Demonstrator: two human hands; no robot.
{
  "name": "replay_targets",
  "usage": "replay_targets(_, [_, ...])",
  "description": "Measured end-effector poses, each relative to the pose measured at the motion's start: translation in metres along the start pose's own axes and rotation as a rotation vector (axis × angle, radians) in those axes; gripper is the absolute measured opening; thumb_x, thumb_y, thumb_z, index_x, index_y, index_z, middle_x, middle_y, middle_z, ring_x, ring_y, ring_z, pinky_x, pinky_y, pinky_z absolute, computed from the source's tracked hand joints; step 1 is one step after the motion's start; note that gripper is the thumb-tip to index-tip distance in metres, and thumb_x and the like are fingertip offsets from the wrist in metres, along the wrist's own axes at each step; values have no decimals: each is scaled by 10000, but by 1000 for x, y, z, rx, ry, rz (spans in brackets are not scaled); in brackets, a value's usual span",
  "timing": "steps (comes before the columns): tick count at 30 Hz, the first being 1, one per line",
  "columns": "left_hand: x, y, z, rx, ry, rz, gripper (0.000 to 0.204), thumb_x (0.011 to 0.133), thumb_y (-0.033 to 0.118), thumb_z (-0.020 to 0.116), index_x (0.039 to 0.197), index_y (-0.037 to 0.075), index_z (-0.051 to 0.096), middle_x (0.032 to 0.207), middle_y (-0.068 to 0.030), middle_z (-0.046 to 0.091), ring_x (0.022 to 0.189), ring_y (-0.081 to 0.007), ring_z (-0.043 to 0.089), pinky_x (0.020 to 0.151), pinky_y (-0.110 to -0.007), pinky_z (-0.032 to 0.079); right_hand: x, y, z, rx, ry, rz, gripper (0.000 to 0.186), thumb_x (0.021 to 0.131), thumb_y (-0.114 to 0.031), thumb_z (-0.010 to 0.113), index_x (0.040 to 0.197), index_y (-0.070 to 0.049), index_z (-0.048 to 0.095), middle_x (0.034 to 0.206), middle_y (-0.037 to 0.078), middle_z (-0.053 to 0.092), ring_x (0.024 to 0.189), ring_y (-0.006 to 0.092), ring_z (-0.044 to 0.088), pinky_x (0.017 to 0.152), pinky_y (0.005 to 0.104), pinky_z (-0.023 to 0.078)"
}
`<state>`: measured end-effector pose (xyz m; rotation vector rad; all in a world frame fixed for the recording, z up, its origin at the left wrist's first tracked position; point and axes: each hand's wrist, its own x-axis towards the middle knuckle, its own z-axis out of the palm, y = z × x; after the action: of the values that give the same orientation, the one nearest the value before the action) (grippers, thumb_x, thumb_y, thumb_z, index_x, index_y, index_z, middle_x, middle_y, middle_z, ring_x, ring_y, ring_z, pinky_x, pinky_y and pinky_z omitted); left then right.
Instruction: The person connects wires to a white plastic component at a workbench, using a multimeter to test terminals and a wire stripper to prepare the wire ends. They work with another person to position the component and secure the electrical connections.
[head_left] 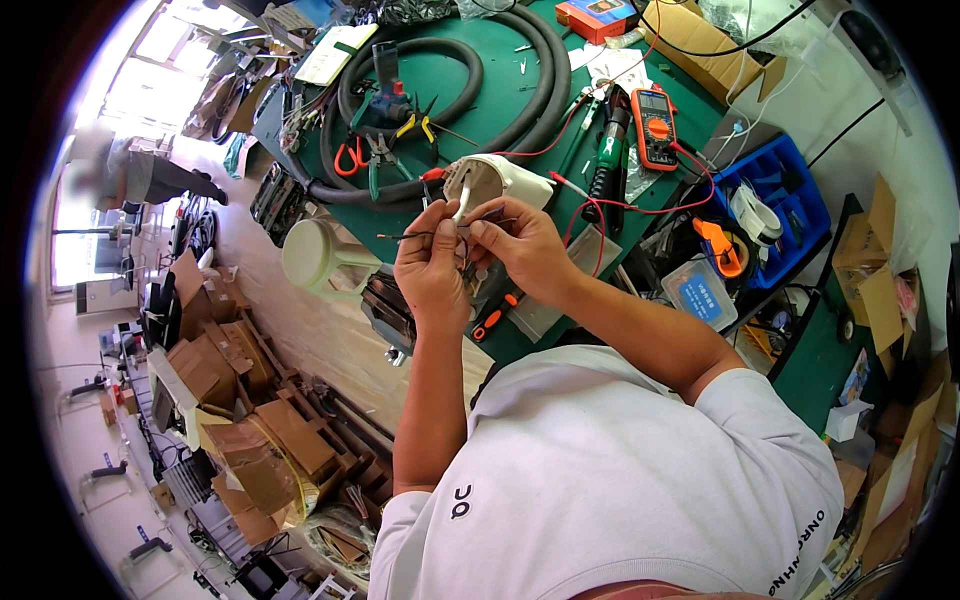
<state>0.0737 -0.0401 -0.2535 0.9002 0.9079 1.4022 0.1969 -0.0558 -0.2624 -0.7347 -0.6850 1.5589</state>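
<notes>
My left hand (432,270) and my right hand (527,248) are close together over the near edge of the green workbench (500,95). Both pinch a thin dark wire (405,236), whose copper-coloured tip sticks out left of my left fingers. Just beyond my fingers is a white plastic housing (524,182), its hollow end facing left. A white cable (466,195) runs from it down toward my hands. My fingers hide the middle of the wire, so I cannot make out any joint there. A red-and-black screwdriver (495,317) lies near my right wrist.
Pliers (379,160), a thick black hose (555,75) and an orange multimeter (655,130) with red leads lie on the bench. A blue bin (800,240) stands at right. A pale green stool (312,255) and cardboard boxes (290,440) are at left. Another person (150,178) stands far left.
</notes>
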Motion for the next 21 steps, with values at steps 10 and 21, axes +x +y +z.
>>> replay_targets(10, [2,0,2,-9,-22,-13,205,941,75,560,1124,-7,601,1057,-119,658,870,-135,607,777,-256,492,3,5,-7,325,36,195,142,920,-129,587,1022,-32,571,876,76,643,724,141,630,631,271,525])
replay_targets(21, [6,1,9,191,-45,68,222,903,-4,589,1122,-35,605,1003,-96,665,861,-107,614,787,-219,497,2,-13,-11,251,-53,103,183,912,-104,589,1070,-22,549,854,72,632,721,135,629,642,267,524])
